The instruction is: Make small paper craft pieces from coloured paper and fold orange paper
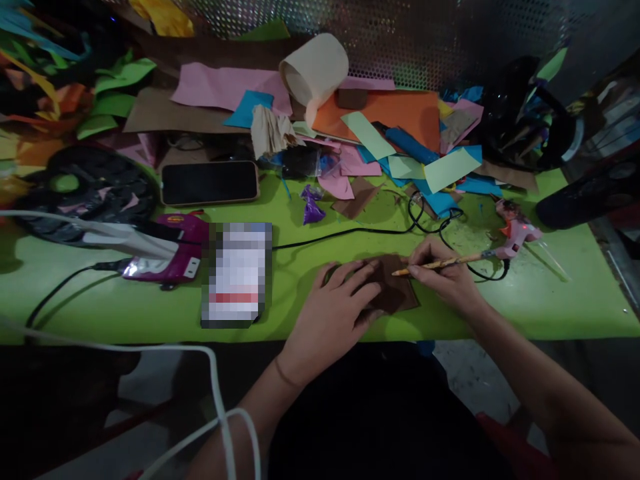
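Note:
A brown piece of paper or felt point(397, 292) lies on the green table in front of me. My left hand point(345, 297) rests flat on its left part, fingers spread and pressing it down. In my right hand point(443, 273) is a pencil point(435, 264), gripped between thumb and fingers. Its tip points left, just above or touching the brown piece; I cannot tell which. Behind the pencil's far end stands a pink glue gun point(517, 233) with a clear stick at its back and a small red light.
A black cable point(345, 231) crosses the table behind my hands. To the left are a phone with a blurred screen point(237, 277), a purple power strip point(167, 257) and a dark phone point(210, 183). Coloured sheets point(410, 110) and a cream cup point(315, 67) lie at the back.

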Tool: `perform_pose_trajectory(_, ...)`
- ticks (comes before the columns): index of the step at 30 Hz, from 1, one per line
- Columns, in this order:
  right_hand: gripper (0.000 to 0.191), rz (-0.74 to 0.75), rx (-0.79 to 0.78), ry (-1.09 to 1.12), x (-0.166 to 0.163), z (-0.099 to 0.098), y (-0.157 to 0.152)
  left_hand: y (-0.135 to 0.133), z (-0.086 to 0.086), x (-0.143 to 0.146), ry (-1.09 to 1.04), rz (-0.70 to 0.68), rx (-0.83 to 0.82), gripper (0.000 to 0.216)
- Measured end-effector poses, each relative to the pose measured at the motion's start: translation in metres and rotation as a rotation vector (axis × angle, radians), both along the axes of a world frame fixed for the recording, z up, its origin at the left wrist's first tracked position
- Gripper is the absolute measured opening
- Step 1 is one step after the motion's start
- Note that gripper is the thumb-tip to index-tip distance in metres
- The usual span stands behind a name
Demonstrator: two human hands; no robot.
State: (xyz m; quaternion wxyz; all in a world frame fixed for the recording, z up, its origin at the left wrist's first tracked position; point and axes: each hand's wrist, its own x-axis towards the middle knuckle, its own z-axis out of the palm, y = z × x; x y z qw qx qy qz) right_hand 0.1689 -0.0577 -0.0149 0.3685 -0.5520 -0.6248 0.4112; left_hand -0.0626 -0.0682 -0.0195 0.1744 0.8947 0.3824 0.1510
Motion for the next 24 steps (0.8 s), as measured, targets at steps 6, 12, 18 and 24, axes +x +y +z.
perform_pose_trajectory(6,0.014,0.065,-0.078,0.019,0.004,0.004,-0.018,0.0,0.001,0.0,0.001,0.009,-0.009,0.025)
perform_pose_trajectory(12,0.014,0.114,-0.101,0.025,0.007,0.007,-0.032,0.0,0.0,0.0,-0.004,0.005,-0.015,0.02)
perform_pose_trajectory(18,0.016,0.126,-0.141,0.092,0.01,0.007,-0.034,0.0,-0.001,0.0,0.005,-0.003,-0.014,0.02)
perform_pose_trajectory(24,0.021,-0.011,-0.085,0.104,0.001,0.007,-0.013,-0.001,-0.001,0.0,0.016,-0.001,0.019,0.019)
